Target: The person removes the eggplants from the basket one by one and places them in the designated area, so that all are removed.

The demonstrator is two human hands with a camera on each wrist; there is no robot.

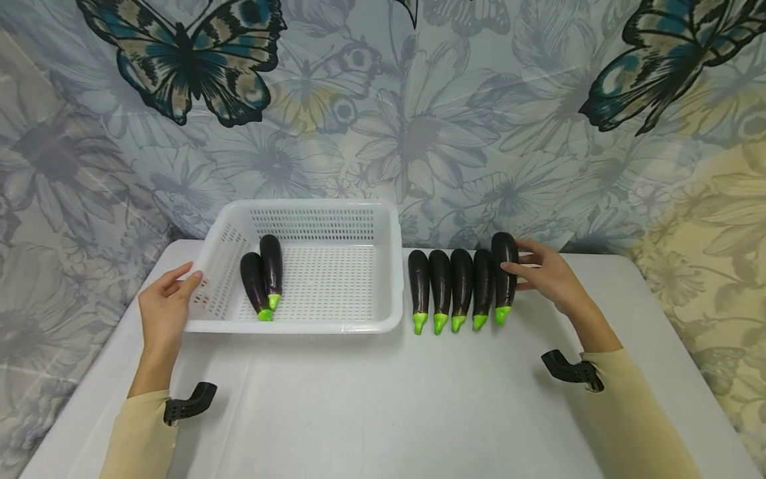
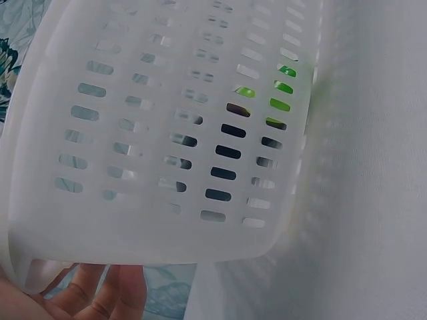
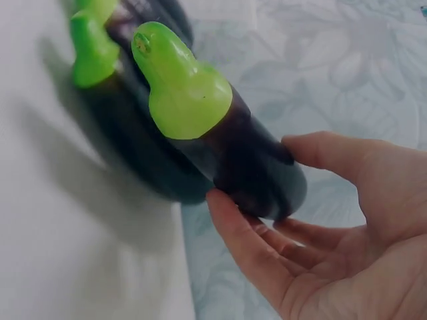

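My left hand (image 1: 166, 306) holds the left rim of a white perforated plastic basket (image 1: 299, 327); in the left wrist view its fingers (image 2: 90, 287) show at the basket's end. Inside, towards the left, lie two dark purple eggplants with bright green caps, one in front (image 1: 252, 279) and one behind (image 1: 271, 259). My right hand (image 1: 556, 278) pinches another eggplant (image 1: 505, 269) by its thick dark end, between thumb and fingers. In the right wrist view this held eggplant (image 3: 250, 160) is tilted, green cap uppermost, overlapping its neighbour (image 3: 140, 133).
Several more eggplants (image 1: 439, 283) lie side by side right of the basket, green caps towards the front. Everything stands on a white-covered table (image 1: 383, 406). Behind it hangs a floral and butterfly-patterned cloth (image 1: 419, 140).
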